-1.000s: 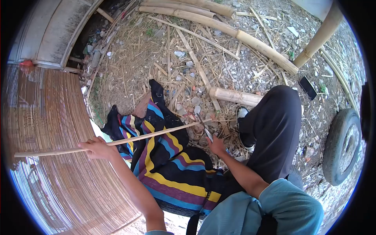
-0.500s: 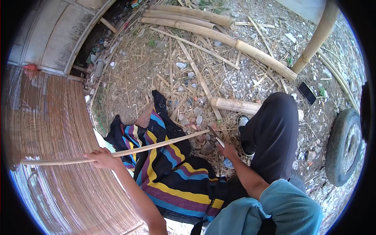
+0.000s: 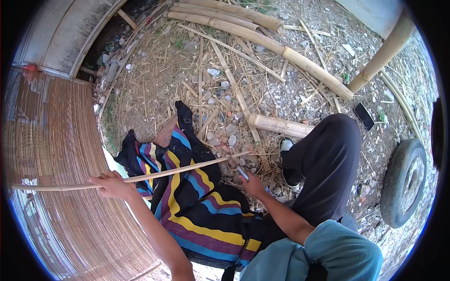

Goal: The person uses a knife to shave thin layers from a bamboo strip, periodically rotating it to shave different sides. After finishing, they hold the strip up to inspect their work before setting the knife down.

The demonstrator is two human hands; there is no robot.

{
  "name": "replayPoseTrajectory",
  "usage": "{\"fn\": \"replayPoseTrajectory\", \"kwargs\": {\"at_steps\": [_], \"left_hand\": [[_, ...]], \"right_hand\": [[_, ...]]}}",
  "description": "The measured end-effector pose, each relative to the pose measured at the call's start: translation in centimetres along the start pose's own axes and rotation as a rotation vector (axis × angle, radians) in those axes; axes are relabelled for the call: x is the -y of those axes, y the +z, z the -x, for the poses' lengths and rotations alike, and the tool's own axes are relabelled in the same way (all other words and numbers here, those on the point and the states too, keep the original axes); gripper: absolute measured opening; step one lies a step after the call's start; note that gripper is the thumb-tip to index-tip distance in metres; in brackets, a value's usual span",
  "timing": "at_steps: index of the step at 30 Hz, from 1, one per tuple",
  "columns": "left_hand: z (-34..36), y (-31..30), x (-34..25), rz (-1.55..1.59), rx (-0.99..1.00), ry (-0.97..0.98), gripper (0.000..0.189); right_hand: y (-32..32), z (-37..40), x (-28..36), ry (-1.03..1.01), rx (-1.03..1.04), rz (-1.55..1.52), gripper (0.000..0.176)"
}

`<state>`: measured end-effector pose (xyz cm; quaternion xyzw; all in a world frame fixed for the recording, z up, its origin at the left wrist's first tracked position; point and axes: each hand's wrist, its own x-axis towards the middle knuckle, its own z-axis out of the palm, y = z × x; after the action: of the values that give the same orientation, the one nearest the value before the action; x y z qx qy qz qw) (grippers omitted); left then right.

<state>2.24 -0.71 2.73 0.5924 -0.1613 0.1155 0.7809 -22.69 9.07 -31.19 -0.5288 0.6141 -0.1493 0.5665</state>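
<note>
Stony ground (image 3: 190, 58) strewn with straw (image 3: 152, 100); on it, bamboo poles (image 3: 316, 73), split strips (image 3: 233, 85), 1 phone (image 3: 363, 116), 1 tyre (image 3: 391, 187).

The person's right hand (image 3: 253, 185) had shifted toward the left hand (image 3: 112, 185) since half a second before, bringing the metal tool (image 3: 243, 173) with it. In that earlier view the tool's end lay right at the far tip of the pale strip (image 3: 178, 171); now it had moved back along the strip, and more of the tip showed beyond it. The tool's end had also turned blurry, where it had looked sharper. The head view had tilted slightly, moving the surroundings within the frame.
</note>
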Motion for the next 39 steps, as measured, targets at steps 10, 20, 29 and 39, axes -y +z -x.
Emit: {"fn": "replayPoseTrajectory", "kwargs": {"at_steps": [10,20,29,39], "left_hand": [[-0.2,0.1,0.0,0.032,0.159,0.019,0.042],[-0.2,-0.4,-0.2,0.134,0.347,-0.024,0.049],[-1.8,-1.5,0.4,0.192,0.447,-0.177,0.050],[-1.5,-1.4,0.3,0.119,0.612,-0.098,0.076]], "right_hand": [[-0.3,-1.6,-5.3,0.330,-0.101,0.118,0.059],[1.0,4.0,9.0,-0.390,0.052,-0.265,0.033],[1.6,1.4,-0.1,0.071,-0.059,-0.037,0.046],[0.5,3.5,8.9,-0.141,-0.010,-0.268,0.041]]}}
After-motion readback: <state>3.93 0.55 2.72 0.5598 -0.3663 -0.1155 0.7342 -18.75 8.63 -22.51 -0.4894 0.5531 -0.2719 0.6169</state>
